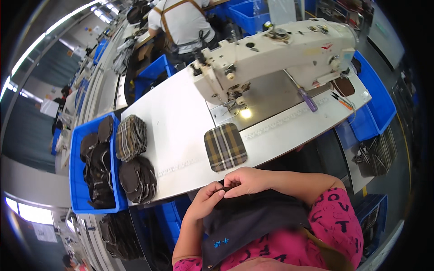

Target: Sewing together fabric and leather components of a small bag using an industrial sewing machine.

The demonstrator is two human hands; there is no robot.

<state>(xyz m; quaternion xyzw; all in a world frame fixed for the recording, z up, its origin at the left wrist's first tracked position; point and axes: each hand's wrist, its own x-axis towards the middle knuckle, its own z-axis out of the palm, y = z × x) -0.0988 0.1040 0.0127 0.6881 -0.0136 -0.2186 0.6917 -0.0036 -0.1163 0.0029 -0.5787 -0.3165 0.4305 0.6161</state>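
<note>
My left hand (206,200) and my right hand (247,181) meet in front of the table's near edge, just above my dark apron (257,217). Fingers and thumbs of both pinch a dark fabric piece (235,198), whose outline blends into the apron. Just beyond them, a plaid fabric panel (225,147) with rounded corners lies flat on the white sewing table (174,131). Behind that panel stands a white sewing machine (271,56), its lamp lit beside the needle area.
At the table's left are a plaid stack (131,137), a dark stack (137,179) and a blue bin (74,169) of dark pieces. On the right lie a purple-handled screwdriver (308,100) and orange-handled snips (342,102), near another blue bin (382,97). A person (181,22) sits beyond.
</note>
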